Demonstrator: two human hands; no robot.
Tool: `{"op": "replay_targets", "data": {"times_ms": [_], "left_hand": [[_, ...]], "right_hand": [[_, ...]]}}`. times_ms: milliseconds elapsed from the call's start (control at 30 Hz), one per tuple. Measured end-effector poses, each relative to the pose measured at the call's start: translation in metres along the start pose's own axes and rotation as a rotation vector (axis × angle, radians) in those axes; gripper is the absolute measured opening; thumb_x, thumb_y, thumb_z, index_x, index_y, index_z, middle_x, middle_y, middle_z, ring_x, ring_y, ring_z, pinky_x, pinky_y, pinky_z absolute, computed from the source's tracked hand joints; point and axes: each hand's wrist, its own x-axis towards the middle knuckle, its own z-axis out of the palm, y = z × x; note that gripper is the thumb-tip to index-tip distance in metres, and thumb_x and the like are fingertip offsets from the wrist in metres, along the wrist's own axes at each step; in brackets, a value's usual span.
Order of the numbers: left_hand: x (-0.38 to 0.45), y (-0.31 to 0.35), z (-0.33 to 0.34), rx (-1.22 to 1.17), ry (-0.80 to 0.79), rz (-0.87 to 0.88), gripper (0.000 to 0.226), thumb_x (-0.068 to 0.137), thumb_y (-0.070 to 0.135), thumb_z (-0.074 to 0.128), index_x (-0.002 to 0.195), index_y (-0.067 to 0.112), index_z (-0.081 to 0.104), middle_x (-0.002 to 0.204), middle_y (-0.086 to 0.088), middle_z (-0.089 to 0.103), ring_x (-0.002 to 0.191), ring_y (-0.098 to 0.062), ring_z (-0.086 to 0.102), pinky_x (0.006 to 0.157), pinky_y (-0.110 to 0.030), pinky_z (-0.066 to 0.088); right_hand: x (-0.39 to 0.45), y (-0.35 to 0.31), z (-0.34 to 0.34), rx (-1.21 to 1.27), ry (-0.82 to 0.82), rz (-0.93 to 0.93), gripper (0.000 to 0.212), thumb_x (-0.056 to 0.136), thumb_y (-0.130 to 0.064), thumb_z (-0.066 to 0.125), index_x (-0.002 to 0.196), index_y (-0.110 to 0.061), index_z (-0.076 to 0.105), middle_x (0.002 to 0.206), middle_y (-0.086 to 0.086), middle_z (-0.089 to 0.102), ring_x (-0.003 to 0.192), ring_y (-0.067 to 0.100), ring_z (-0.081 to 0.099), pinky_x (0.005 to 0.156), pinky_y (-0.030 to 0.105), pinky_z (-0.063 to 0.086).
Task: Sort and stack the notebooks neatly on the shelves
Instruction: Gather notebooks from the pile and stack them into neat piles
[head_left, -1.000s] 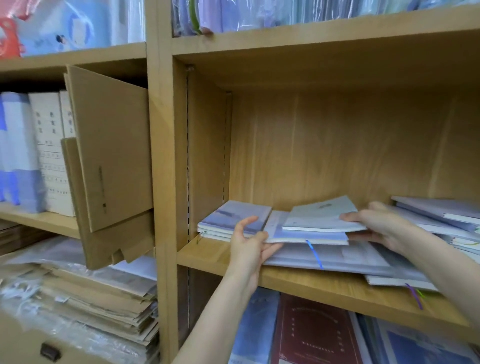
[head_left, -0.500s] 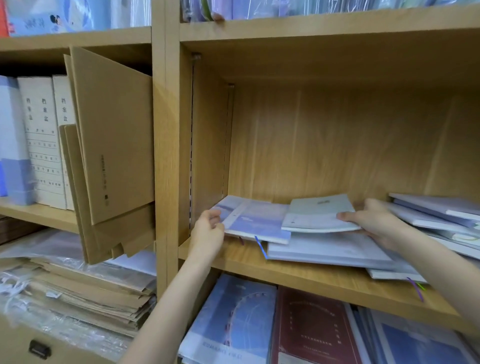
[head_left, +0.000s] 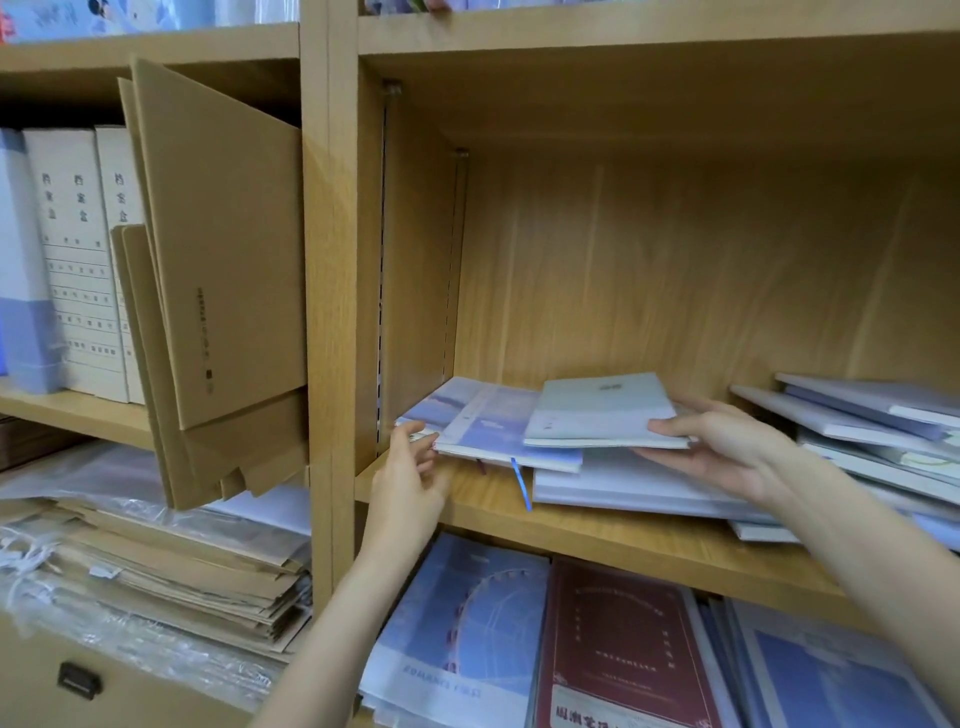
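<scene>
Right grip (head_left: 727, 457) pinching pale notebook (head_left: 602, 410).

The cream file boxes (head_left: 78, 260) read 档案盒 on their spines.

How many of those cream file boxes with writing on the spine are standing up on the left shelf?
2 visible: one cream file box beside the blue-and-white binder, another right of it, partly behind the leaning cardboard. More may be hidden behind that.

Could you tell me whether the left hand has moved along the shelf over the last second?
Yes. The left hand has shifted left, toward the shelf's upright side panel.
</scene>
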Motion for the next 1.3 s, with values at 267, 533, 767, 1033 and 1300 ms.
{"op": "replay_targets", "data": {"times_ms": [267, 533, 767, 1033, 1300], "left_hand": [[-0.013, -0.004, 0.008, 0.052, 0.041, 0.091, 0.053, 0.087, -0.004, 0.051, 0.133, 0.017, 0.034, 0.114, 0.012, 0.052, 0.104, -0.005, 0.051, 0.079, -0.011, 0.035], [-0.019, -0.013, 0.007, -0.011, 0.122, 0.123, 0.052, 0.086, -0.004, 0.050, 0.132, 0.018, 0.038, 0.115, 0.008, 0.059, 0.100, -0.006, 0.056, 0.076, -0.003, 0.041], [-0.022, -0.020, 0.010, 0.190, 0.097, 0.306, 0.039, 0.088, 0.003, 0.054, 0.124, 0.017, 0.054, 0.114, 0.020, 0.047, 0.116, -0.008, 0.048, 0.094, -0.006, 0.031], [-0.009, -0.015, 0.023, 0.204, 0.122, 0.313, 0.033, 0.090, 0.013, 0.059, 0.123, 0.011, 0.059, 0.127, 0.002, 0.054, 0.120, -0.013, 0.046, 0.104, -0.023, 0.034], [0.044, 0.005, 0.008, 0.152, 0.282, 0.354, 0.028, 0.086, -0.002, 0.057, 0.112, 0.006, 0.065, 0.113, -0.006, 0.064, 0.105, -0.020, 0.059, 0.095, -0.034, 0.046]], "right_hand": [[0.018, 0.032, 0.064, -0.144, 0.001, -0.098, 0.059, 0.086, 0.019, 0.049, 0.138, 0.001, 0.029, 0.131, 0.020, 0.049, 0.103, 0.030, 0.055, 0.077, 0.037, 0.050], [0.022, 0.033, 0.053, -0.345, 0.056, -0.047, 0.065, 0.083, 0.004, 0.065, 0.138, -0.002, 0.030, 0.116, 0.017, 0.057, 0.071, 0.023, 0.064, 0.047, 0.019, 0.052], [0.018, 0.025, 0.046, -0.711, 0.063, -0.054, 0.054, 0.080, -0.008, 0.072, 0.123, -0.013, 0.040, 0.102, 0.009, 0.062, 0.083, 0.026, 0.059, 0.063, 0.032, 0.050], [0.012, 0.028, 0.037, -0.186, 0.008, -0.031, 0.057, 0.084, 0.012, 0.058, 0.132, -0.007, 0.036, 0.120, 0.020, 0.051, 0.088, 0.028, 0.061, 0.064, 0.039, 0.054], [0.033, 0.016, 0.070, -0.517, 0.056, -0.352, 0.054, 0.085, -0.002, 0.063, 0.128, -0.020, 0.037, 0.125, 0.009, 0.051, 0.105, 0.030, 0.059, 0.076, 0.051, 0.055]]}}
